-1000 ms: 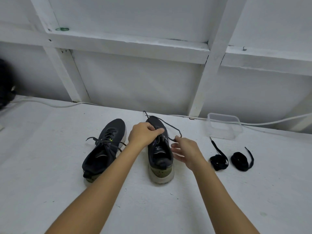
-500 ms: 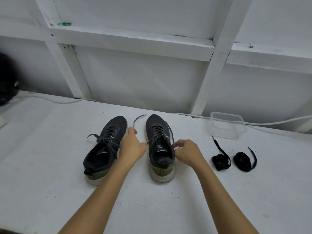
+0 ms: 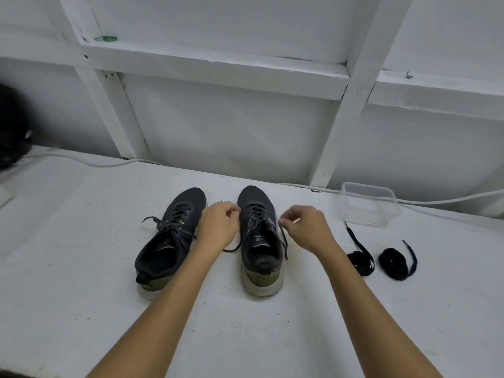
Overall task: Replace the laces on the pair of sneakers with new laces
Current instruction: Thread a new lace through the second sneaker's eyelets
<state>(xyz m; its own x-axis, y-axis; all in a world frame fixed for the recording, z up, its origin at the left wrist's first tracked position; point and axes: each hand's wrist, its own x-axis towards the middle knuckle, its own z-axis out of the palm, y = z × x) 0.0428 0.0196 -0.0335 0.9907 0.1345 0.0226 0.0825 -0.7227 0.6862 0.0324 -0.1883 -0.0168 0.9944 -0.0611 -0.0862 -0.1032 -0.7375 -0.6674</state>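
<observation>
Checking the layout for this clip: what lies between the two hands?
In the head view, the right-hand sneaker stands between the left hand and right hand, its old lace running toward each hand.

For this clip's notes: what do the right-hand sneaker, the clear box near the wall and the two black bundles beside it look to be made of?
Right sneaker: dark matte upper, probably knit or mesh fabric, on a pale foam-like sole with an olive heel patch.
Clear container: transparent, slightly glossy, likely thin plastic; the surface shows through it.
Coiled laces: flat black bands, dull, apparently woven textile.
</observation>
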